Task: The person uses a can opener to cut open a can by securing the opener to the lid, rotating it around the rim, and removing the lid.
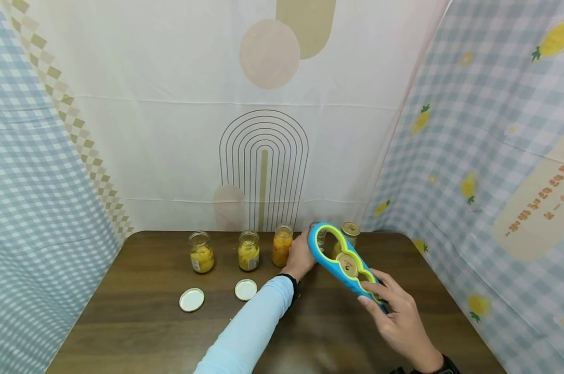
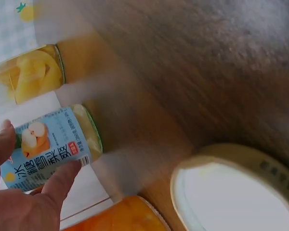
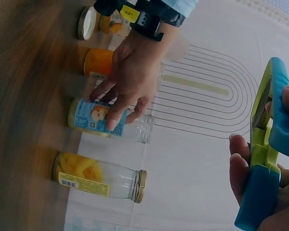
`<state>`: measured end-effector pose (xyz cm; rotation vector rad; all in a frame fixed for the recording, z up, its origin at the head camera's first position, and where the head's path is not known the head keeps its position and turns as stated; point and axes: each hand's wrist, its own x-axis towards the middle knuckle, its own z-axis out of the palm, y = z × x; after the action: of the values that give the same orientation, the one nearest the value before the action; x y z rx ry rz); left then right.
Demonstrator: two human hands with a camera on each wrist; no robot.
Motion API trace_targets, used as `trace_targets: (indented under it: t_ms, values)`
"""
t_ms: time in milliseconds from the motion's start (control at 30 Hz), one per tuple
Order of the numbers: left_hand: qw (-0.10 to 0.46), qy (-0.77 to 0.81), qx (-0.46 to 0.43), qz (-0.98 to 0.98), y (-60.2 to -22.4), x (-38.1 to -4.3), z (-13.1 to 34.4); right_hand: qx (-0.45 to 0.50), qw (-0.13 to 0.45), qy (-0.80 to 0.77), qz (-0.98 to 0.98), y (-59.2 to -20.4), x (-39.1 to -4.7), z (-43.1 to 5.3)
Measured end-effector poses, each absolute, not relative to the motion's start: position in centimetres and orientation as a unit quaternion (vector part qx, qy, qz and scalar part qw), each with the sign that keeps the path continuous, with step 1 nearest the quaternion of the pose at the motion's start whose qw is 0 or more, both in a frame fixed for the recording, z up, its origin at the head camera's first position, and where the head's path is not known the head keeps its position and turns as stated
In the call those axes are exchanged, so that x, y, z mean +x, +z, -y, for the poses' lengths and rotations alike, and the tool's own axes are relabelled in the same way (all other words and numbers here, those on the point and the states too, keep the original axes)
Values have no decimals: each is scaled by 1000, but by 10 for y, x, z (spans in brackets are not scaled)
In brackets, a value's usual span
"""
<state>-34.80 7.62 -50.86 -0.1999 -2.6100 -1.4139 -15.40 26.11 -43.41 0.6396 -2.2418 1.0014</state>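
Note:
My left hand (image 1: 302,257) holds a glass jar with a blue pear label (image 2: 50,144), thumb and fingers on its sides. The jar stands upright on the table, and its glass mouth (image 3: 147,129) shows no lid. In my right hand (image 1: 396,311) I grip a blue and green jar opener (image 1: 330,266), held up to the right of that jar. A gold lid (image 1: 347,264) sits within the opener's middle opening. In the head view the opener hides much of the pear jar and part of a gold-lidded jar of yellow fruit (image 3: 82,168) behind.
Left of my left hand stand a lidless jar of orange fruit (image 1: 282,248) and two lidless jars of yellow fruit, one in the middle (image 1: 249,255) and one farther left (image 1: 201,257). Two lids, left (image 1: 192,299) and right (image 1: 246,290), lie white side up before them.

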Motion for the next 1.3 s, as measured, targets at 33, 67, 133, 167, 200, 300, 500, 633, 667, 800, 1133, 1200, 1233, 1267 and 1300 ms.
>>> trace_targets:
  t_ms: [33, 67, 133, 167, 200, 300, 500, 633, 667, 800, 1133, 1200, 1233, 1267, 1300]
  values:
    - [86, -476, -71, 872, -508, -348, -76, 241, 297, 376, 844, -434, -154, -261]
    - [89, -477, -74, 871, -507, -348, -77, 241, 296, 376, 844, -434, -154, -261]
    - [96, -483, -82, 867, -507, -347, -78, 241, 294, 375, 845, -434, -154, -261]
    - [102, -487, -86, 863, -506, -346, -78, 241, 294, 375, 846, -433, -154, -260]
    - [113, -488, -92, 861, -512, -348, -80, 241, 293, 375, 846, -433, -154, -260]
    - [111, -496, -99, 855, -519, -346, -83, 242, 295, 374, 845, -432, -155, -261]
    - [49, -515, -119, 847, -511, -307, -82, 243, 292, 374, 846, -432, -155, -260]
    - [71, -514, -171, 838, -507, -280, -75, 250, 288, 379, 844, -432, -156, -259]
    - [72, -515, -180, 835, -505, -273, -71, 249, 285, 379, 844, -432, -157, -258]
    - [27, -520, -168, 837, -500, -244, -48, 240, 273, 382, 850, -434, -159, -256]
    - [59, -500, -149, 851, -512, -187, 55, 230, 255, 383, 858, -441, -158, -255]
    - [60, -512, -135, 846, -513, -176, 71, 231, 253, 379, 860, -442, -158, -256]
    - [56, -517, -128, 845, -513, -172, 77, 231, 253, 378, 860, -443, -158, -257]
    - [51, -520, -121, 844, -512, -169, 82, 233, 253, 377, 860, -443, -158, -258]
    - [48, -522, -116, 844, -511, -166, 85, 235, 255, 375, 860, -443, -159, -258]
